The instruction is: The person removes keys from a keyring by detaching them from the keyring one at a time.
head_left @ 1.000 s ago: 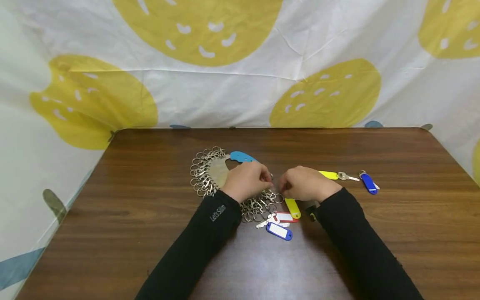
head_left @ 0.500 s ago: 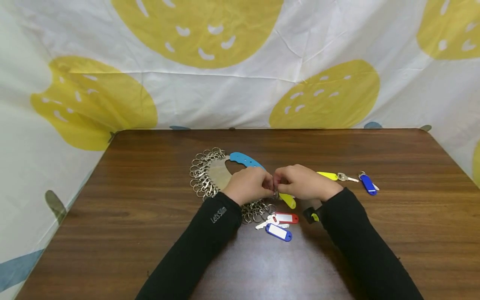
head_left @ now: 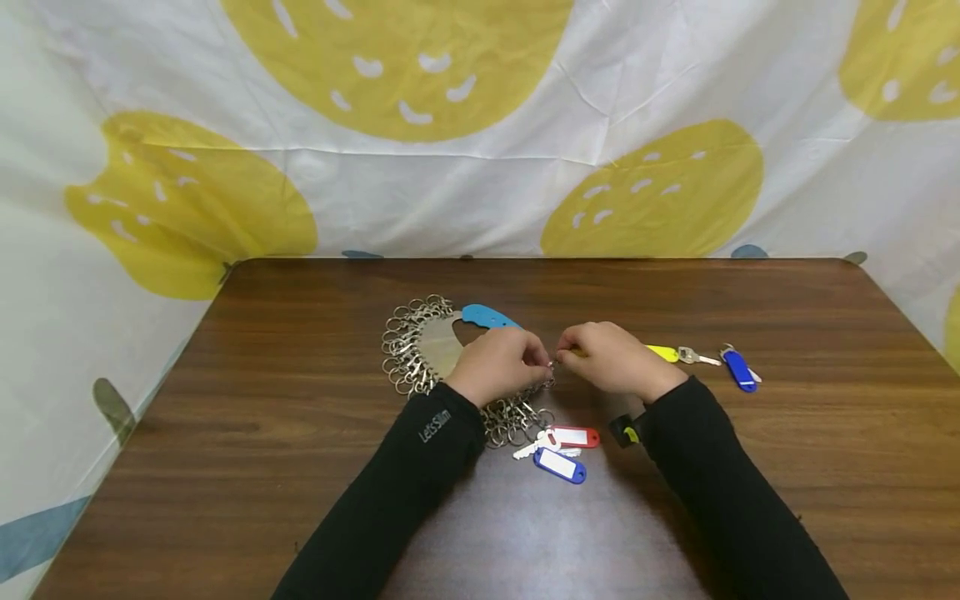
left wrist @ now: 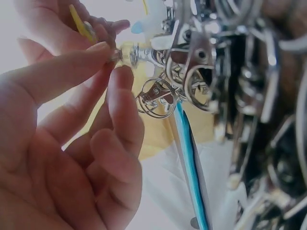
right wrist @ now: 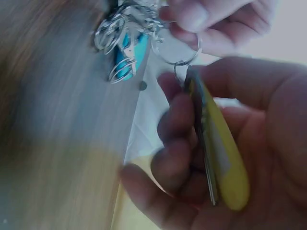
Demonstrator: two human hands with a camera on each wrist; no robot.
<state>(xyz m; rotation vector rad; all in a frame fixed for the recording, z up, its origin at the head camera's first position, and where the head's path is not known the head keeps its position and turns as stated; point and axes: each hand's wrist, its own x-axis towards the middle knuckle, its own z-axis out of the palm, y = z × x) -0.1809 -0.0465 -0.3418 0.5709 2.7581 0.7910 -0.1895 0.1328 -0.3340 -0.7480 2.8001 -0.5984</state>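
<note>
The yellow key tag lies in the right hand, gripped between thumb and curled fingers above the table, just right of the key organiser. In the right wrist view its long axis runs along the fingers, the narrow end with the split ring pointing toward the left hand, the broad rounded end back in the palm. From the head view only a sliver of yellow shows at the fingertips, pointing left. The left hand pinches a metal clip between thumb and forefinger, its other fingers loosely curled; the ring meets it where the two hands' fingertips come together. The clip belongs to the key organiser, a flat plate with a blue edge and a fringe of silver clips, lying on the table under and left of the left hand. Near the wrists lie a red tag and a blue tag with keys. To the right lie another yellow tag with a key, and farther right a second blue tag.
</note>
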